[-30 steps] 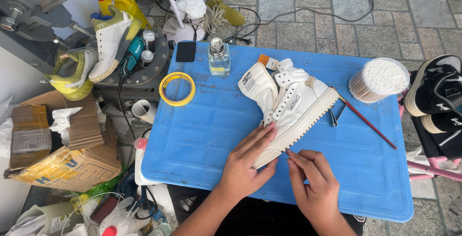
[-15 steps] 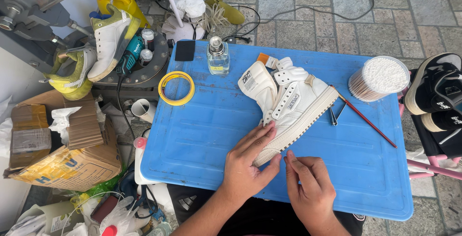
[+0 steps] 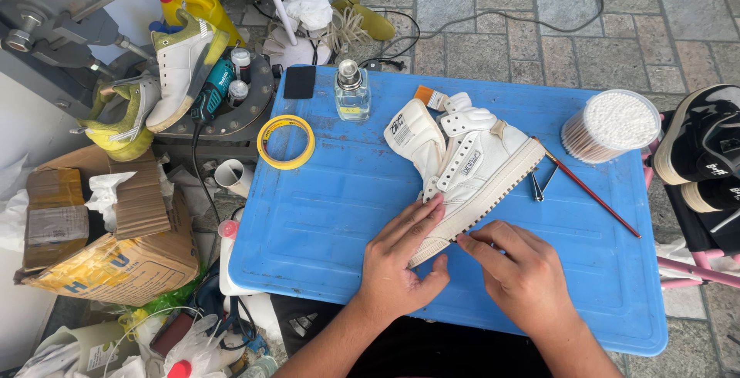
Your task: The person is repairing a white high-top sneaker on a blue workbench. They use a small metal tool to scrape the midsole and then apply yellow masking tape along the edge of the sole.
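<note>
A white high-top sneaker (image 3: 469, 164) lies on its side on the blue plastic table (image 3: 324, 216), sole edge facing right and toe toward me. My left hand (image 3: 402, 262) rests flat against the toe end, fingers on the upper near the sole. My right hand (image 3: 518, 270) pinches at the sole edge by the toe; whatever small thing sits between its fingertips is too small to make out.
On the table are a yellow tape roll (image 3: 286, 141), a glass bottle (image 3: 352, 91), a tub of cotton swabs (image 3: 609, 125), a red-handled brush (image 3: 590, 190) and metal tweezers (image 3: 536, 185). More sneakers sit on a machine at left (image 3: 179, 62); black shoes at right (image 3: 703, 143).
My right hand has moved up and left to the sole edge near the toe. My left hand has shifted slightly and stays on the shoe.
</note>
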